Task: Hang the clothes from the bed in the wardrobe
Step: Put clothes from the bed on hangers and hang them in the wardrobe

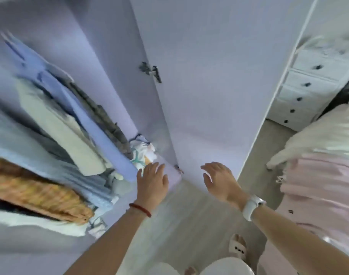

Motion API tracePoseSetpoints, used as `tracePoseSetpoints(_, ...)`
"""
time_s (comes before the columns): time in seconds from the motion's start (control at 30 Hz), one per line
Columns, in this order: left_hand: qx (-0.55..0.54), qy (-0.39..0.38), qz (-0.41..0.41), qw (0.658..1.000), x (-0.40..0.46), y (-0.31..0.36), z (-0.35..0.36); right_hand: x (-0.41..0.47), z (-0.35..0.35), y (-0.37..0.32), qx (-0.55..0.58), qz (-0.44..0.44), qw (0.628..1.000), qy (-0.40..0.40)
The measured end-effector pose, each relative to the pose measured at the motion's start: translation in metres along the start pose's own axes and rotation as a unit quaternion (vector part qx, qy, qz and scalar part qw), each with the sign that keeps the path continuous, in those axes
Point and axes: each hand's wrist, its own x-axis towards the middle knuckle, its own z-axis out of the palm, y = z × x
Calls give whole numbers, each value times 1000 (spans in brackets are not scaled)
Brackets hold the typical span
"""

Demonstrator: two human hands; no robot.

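Lilac wardrobe (102, 56) holds hung clothes (74, 120), their long axes running down toward its floor edge, while left hand (152, 182) and right hand (219, 180) reach forward, fingers relaxed, grasping nothing.

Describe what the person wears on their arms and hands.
Both arms are bare, with no sleeves showing. The left hand has a thin red cord bracelet round its wrist. The right hand has a white watch with a white strap. No gloves; rings cannot be told.
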Motion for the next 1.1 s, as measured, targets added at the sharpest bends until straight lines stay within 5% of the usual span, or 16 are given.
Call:
tracePoseSetpoints(0.33, -5, 139, -189, 972, 2, -167, -109, 127, -2, -203, 25, -184, 982, -14)
tracePoseSetpoints(0.7, 6, 284, -161, 945, 118, -254, -211, 304, -52, -328, 252, -189, 947, 70)
tracePoseSetpoints(0.83, 30, 230, -152, 961, 179, -275, -223, 365, -60, -353, 348, -115, 930, -39)
tracePoseSetpoints(0.93, 51, 183, -166, 968, 205, -284, -211, 388, -58, -365, 436, -91, 881, -161)
tracePoseSetpoints(1.03, 99, 176, -151, 968, 206, -293, -196, 402, -59, -373, 484, -65, 852, -189)
tracePoseSetpoints(1.1, 93, 206, -149, 963, 198, -297, -193, 410, -60, -377, 458, -80, 866, -183)
